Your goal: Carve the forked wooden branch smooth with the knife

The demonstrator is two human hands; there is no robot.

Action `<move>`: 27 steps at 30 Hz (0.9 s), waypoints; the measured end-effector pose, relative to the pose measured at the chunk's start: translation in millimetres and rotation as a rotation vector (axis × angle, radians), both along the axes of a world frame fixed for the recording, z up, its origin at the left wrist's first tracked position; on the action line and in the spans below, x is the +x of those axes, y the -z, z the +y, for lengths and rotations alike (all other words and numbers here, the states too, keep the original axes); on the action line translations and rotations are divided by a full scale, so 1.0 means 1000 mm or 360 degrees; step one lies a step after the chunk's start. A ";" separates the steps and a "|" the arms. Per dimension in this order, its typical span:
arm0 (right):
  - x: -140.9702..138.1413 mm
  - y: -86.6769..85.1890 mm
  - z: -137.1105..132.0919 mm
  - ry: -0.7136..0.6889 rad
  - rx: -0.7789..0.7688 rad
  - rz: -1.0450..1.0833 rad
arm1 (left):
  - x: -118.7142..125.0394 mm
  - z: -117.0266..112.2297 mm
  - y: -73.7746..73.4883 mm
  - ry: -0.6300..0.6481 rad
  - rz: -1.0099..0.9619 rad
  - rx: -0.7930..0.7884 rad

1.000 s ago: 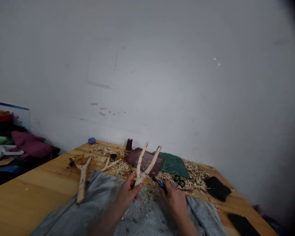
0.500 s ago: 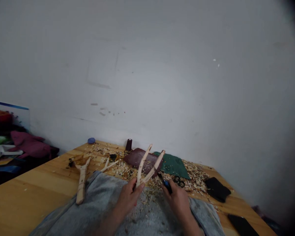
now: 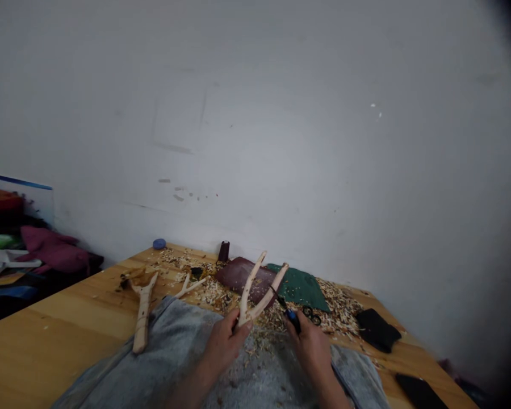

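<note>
Though aslant, forked stick (image 3: 244, 307) prongs-up

Dim, greyish indoor light. The pale wall (image 3: 281, 125) glows softly around the centre and fades outward. Blurry blackness swallows the corner at two o'clock. Near six o'clock, the left hand (image 3: 223, 342) looks soft, its forearm (image 3: 191, 379) smeared. Shadow darkens the clutter (image 3: 53, 250) at nine o'clock.

On the table (image 3: 68, 326), a spool (image 3: 223, 251) stands behind and left of the held forked stick (image 3: 247, 286).
</note>
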State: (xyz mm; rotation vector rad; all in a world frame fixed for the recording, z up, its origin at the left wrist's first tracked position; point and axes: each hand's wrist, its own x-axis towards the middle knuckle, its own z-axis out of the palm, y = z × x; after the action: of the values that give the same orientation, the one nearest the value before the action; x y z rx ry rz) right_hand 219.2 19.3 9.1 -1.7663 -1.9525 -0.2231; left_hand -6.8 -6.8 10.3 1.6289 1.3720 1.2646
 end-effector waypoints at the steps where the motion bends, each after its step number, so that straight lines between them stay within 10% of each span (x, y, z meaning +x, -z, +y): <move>1: -0.002 0.000 -0.002 -0.0038 -0.0004 0.0011 | -0.001 0.001 0.001 -0.0004 -0.0011 0.0009; 9: -0.021 -0.005 -0.014 -0.0234 -0.0137 -0.0018 | -0.005 0.004 0.005 -0.0070 -0.0051 0.0149; 17: 0.007 -0.005 0.001 0.0163 -0.0053 -0.0002 | -0.003 -0.001 0.000 -0.0087 0.0280 0.0216; 27: -0.024 0.001 -0.012 -0.0299 -0.0236 0.0051 | -0.007 0.005 0.004 -0.0101 0.0150 0.0217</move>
State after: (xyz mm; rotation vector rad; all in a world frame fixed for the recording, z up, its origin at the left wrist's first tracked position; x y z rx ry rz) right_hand 195.3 7.5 8.5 -1.6499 -2.1434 0.0144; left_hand -13.6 -1.8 6.0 1.7698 1.4310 1.3596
